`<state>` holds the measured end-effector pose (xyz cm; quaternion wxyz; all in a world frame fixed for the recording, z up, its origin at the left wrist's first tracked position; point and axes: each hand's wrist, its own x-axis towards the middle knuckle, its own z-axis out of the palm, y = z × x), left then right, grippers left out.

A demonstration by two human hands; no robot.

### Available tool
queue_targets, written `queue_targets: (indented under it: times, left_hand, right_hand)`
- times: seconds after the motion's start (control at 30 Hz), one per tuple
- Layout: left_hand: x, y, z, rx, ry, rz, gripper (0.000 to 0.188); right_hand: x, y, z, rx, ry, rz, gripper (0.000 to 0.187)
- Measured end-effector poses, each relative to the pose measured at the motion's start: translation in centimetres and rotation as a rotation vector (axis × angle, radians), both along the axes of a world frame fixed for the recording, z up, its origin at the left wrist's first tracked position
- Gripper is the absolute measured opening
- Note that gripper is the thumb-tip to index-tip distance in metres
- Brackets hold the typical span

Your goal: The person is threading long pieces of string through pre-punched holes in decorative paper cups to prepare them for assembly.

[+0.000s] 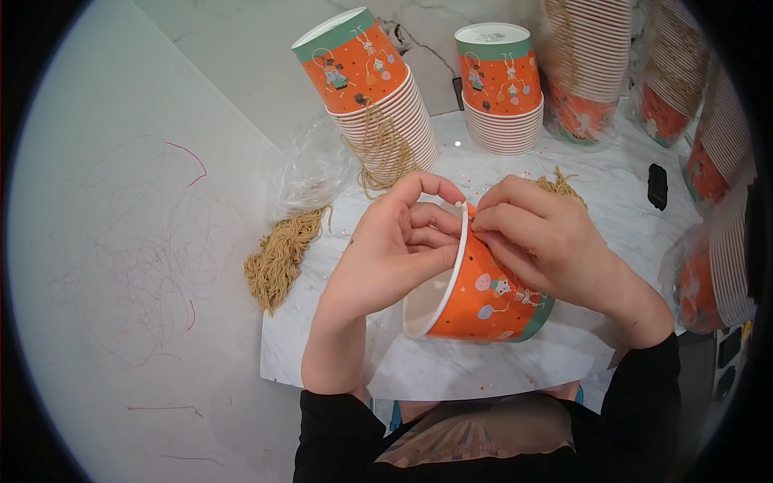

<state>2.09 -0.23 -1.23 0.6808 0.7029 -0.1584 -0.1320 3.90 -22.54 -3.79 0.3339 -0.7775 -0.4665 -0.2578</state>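
Currently an orange bucket (495, 302) lies tipped on its side near the middle of the worktop (338, 354), its mouth turned left and its green base end to the right. Both hands hold it at the upper rim: the left hand (394, 249) reaches into the mouth with fingers curled narrow, while the right hand (547, 233) pinches close against the outer wall. Whether anything thin sits between the fingertips cannot be told. Part of the pale inside shows beside the left thumb. At the far side stand two upside-down nests of matching buckets, a leaning left stack (354, 72) and a shorter right stack (499, 80); loose strands of twine (378, 153) drape the left one. On the far right, clear plastic wraps more bagged stacks (588, 60). A clear bag (310, 165) touches the tan hank (282, 262), which overlaps the worktop's left edge. Pale marbled surface shows between the hank and the left forearm, and again between the right hand and a small black object (658, 187). Along the near edge, just a narrow strip separates the bucket from the person's body.
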Motion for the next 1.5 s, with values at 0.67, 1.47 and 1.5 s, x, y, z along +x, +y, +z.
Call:
queue_targets:
  times: [0.67, 1.47, 1.5]
  left_hand:
    - [-0.8, -0.9, -0.8, 0.269, -0.431, 0.138, 0.02]
    - [-1.2, -1.3, -0.5, 0.071, -0.215, 0.007, 0.038]
    - [-1.2, -1.3, -0.6, 0.071, -0.215, 0.008, 0.038]
  right_hand:
    - [0.1, -1.0, 1.2, -0.256, -0.127, -0.144, 0.016]
    - [-1.6, -0.6, 2.0, 0.173, 0.356, 0.11, 0.022]
    - [-1.7, -0.6, 2.0, 0.173, 0.355, 0.11, 0.022]
